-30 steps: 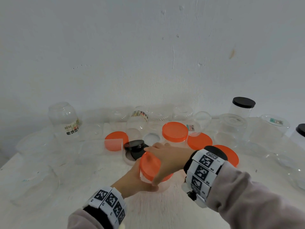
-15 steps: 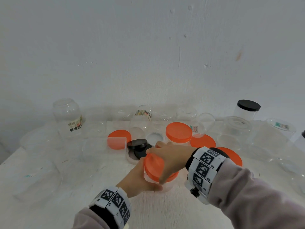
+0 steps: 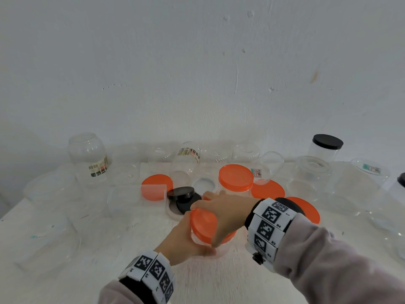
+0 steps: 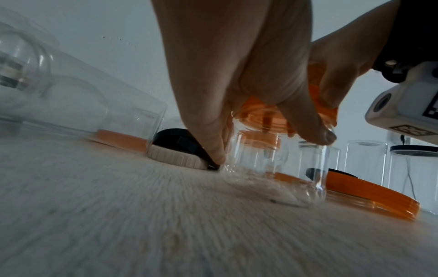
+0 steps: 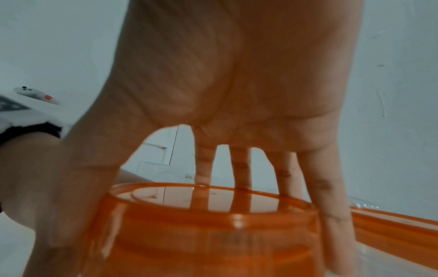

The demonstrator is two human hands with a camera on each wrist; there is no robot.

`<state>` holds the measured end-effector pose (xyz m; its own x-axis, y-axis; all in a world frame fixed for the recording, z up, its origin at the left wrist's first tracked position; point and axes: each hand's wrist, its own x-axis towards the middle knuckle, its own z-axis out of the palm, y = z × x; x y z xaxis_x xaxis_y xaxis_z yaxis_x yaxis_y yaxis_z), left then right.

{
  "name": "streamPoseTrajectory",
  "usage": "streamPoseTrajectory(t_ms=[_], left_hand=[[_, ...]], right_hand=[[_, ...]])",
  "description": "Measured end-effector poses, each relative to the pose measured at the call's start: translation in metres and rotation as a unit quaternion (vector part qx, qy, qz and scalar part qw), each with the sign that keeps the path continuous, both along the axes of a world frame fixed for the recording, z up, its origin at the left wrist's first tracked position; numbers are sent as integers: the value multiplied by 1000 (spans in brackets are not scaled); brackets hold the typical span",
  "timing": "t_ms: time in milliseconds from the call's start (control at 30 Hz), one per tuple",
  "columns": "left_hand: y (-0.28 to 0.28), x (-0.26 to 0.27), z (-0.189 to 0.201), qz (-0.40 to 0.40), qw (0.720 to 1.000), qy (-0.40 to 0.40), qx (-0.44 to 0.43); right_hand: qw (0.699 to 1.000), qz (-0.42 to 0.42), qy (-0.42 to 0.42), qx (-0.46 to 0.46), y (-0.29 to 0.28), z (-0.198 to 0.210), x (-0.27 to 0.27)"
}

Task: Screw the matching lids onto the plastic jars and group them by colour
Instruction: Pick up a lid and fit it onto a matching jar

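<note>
A small clear jar (image 4: 272, 165) stands on the white table (image 3: 109, 249) in front of me, with an orange lid (image 3: 203, 224) on its mouth. My left hand (image 3: 186, 240) grips the jar's body from the left, thumb and fingers around it (image 4: 258, 120). From above, my right hand (image 3: 221, 218) holds the orange lid (image 5: 213, 221), fingers and thumb spread down around its rim. Just behind stands another clear jar closed with an orange lid (image 3: 235, 177). Loose orange lids (image 3: 268, 189) lie flat beside it.
Loose black lids (image 3: 182, 193) lie on a white lid just behind my hands. Another orange lid (image 3: 156, 187) lies left, partly behind a clear jar. Several empty clear jars (image 3: 87, 159) crowd the back and both sides. A black-lidded jar (image 3: 326, 148) stands back right.
The jar and both hands stay in place; my right hand has turned slightly on the orange lid. The head view has shifted a little.
</note>
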<state>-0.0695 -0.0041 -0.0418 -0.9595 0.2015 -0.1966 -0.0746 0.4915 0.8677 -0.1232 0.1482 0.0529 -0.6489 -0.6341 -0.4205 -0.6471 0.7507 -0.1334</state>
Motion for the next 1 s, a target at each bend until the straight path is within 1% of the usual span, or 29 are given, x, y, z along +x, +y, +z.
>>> streamPoseTrajectory(t_ms=[133, 433, 733, 800, 933, 1000], left_hand=[[-2, 1, 0, -21, 1000, -4, -1], [-2, 1, 2, -29, 999, -24, 25], [-3, 1, 2, -41, 999, -17, 27], [-3, 2, 2, -40, 999, -12, 29], [-2, 1, 3, -41, 998, -10, 36], [-2, 2, 3, -40, 999, -9, 32]], right_hand=[[999, 28, -23, 15, 1, 5, 0], [997, 49, -57, 34, 2, 9, -5], [999, 48, -20, -1, 6, 2, 3], [999, 38, -16, -1, 7, 2, 3], [1000, -24, 8, 18, 7, -1, 3], [999, -35, 14, 19, 5, -4, 4]])
